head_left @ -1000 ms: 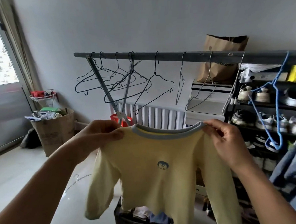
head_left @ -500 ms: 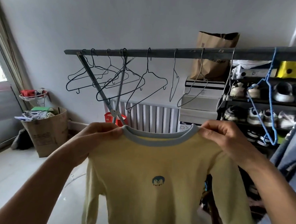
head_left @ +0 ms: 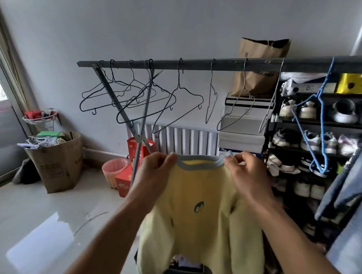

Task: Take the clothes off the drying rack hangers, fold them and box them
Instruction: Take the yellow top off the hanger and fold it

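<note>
Here, low in the middle of the frame, the left hand (head_left: 153, 173) pinches one side of the yellow top's (head_left: 196, 221) grey collar, the right hand (head_left: 247, 178) pinches the other; empty hangers (head_left: 136, 96) dangle from the rack bar (head_left: 200, 64) above.

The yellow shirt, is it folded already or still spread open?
Partly folded: both hands pinch the yellow shirt at its collar, sleeves turned in.

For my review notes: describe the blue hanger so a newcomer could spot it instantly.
Follow the grey drying rack bar to its right end, in front of the shoe shelves. The blue hanger hangs there, tilted. It is the only coloured one; the others are bare dark or silvery wire.
</note>
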Action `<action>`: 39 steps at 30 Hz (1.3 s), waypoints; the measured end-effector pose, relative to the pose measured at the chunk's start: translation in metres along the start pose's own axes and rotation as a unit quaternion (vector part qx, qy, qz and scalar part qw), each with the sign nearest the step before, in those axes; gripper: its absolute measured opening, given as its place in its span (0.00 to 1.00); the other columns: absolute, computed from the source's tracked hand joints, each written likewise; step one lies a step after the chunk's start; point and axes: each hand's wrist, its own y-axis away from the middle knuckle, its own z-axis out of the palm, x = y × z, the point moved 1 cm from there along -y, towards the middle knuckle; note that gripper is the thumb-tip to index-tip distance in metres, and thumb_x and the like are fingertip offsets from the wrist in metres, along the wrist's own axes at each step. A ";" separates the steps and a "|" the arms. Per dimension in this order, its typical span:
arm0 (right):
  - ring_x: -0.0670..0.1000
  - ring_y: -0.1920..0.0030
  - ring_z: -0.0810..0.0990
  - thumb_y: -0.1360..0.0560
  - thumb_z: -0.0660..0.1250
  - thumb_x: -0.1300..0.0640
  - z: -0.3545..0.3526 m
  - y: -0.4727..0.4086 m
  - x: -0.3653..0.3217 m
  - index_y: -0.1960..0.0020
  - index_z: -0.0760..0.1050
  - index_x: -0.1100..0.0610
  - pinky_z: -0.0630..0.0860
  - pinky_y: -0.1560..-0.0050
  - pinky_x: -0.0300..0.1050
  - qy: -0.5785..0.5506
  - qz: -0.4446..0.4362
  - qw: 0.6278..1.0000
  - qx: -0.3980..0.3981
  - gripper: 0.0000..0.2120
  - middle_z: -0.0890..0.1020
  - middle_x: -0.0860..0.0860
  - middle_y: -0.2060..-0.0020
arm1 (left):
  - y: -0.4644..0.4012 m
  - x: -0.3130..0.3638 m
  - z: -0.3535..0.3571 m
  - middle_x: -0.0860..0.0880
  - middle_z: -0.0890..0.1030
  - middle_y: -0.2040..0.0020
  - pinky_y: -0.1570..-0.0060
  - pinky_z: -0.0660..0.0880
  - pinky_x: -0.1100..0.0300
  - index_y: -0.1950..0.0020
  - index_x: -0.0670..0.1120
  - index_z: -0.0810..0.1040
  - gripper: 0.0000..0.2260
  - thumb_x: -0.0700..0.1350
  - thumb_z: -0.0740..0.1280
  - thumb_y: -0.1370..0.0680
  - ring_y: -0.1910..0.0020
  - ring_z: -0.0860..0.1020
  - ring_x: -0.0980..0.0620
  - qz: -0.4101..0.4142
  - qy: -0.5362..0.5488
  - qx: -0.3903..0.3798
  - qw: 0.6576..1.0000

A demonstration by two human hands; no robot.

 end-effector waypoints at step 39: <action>0.58 0.54 0.80 0.32 0.67 0.61 -0.039 0.001 0.011 0.49 0.78 0.59 0.78 0.50 0.60 -0.148 -0.056 0.967 -0.200 0.12 0.81 0.62 0.54 | -0.037 0.082 0.049 0.55 0.78 0.69 0.68 0.73 0.67 0.60 0.48 0.82 0.04 0.47 0.75 0.28 0.69 0.76 0.61 0.226 -0.190 -0.272 0.916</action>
